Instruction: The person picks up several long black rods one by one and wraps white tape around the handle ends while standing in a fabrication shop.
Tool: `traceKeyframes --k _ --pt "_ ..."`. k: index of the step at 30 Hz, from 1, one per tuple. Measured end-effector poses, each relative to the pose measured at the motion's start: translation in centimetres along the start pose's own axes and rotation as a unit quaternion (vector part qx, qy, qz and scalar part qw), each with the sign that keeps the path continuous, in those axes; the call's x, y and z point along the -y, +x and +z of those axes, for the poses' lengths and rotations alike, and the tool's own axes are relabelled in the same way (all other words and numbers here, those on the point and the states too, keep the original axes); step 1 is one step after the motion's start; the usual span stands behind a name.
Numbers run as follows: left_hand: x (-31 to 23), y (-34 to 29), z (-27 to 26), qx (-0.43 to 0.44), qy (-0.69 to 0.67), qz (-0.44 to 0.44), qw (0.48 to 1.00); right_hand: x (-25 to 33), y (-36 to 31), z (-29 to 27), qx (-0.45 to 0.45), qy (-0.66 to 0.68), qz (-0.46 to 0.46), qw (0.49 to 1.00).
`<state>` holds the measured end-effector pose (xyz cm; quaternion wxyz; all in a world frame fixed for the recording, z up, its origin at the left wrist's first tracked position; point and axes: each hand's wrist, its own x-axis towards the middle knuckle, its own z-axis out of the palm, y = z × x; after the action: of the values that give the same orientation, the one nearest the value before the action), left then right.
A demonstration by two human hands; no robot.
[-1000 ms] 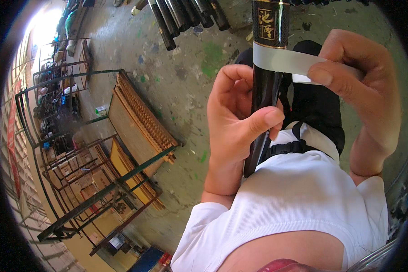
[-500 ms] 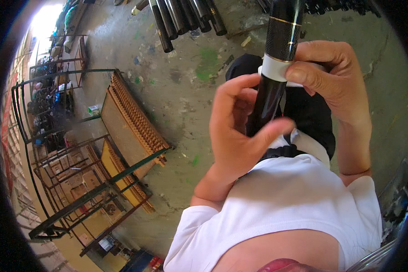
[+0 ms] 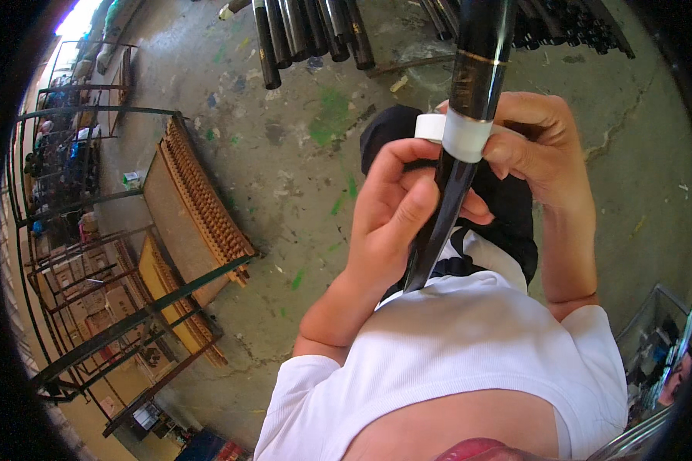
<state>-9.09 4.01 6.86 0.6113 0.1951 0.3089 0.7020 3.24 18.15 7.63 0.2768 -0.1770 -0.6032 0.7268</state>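
- Head view, right of centre: a left hand (image 3: 388,211) curls loosely around a slanting black pole (image 3: 477,83), while the right hand (image 3: 542,150) pinches at the white tape band (image 3: 467,137) encircling it.
- Left of the band, a white loop (image 3: 428,127) stands off the pole; slack there could wrinkle the wrap.
- The left hand's light hold might let the pole twist, skewing the band.

floor (image 3: 284,230): grey, stained green in patches | metal frame (image 3: 146,316): ridged wooden board (image 3: 204,200), yellow panel (image 3: 161,280)
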Motion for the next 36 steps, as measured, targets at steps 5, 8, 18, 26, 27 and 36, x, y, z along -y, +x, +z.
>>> traceKeyframes --k 5,8,18,26,27,36 --pt "1.5 -0.1 0.0 -0.021 0.255 0.117 0.960 0.5 0.2 0.2 0.004 -0.028 0.014 0.999" --pt "1.3 -0.1 -0.8 0.055 0.098 0.037 0.993 -0.1 -0.3 -0.8 0.015 -0.002 0.013 1.000" --pt "1.9 1.6 0.1 0.023 0.253 0.087 0.963 0.8 -1.2 -0.2 -0.063 0.009 -0.026 0.998" --pt "0.6 0.9 0.4 0.010 0.431 0.119 0.895 0.8 -1.4 -0.7 -0.040 -0.031 -0.045 0.998" --pt "1.3 0.8 0.3 -0.017 0.531 0.187 0.826 0.7 -1.6 -0.4 -0.063 -0.035 -0.049 0.996" --pt "0.0 0.4 0.6 0.010 0.204 -0.054 0.977 0.2 -1.3 -1.6 -0.009 0.018 -0.035 0.999"
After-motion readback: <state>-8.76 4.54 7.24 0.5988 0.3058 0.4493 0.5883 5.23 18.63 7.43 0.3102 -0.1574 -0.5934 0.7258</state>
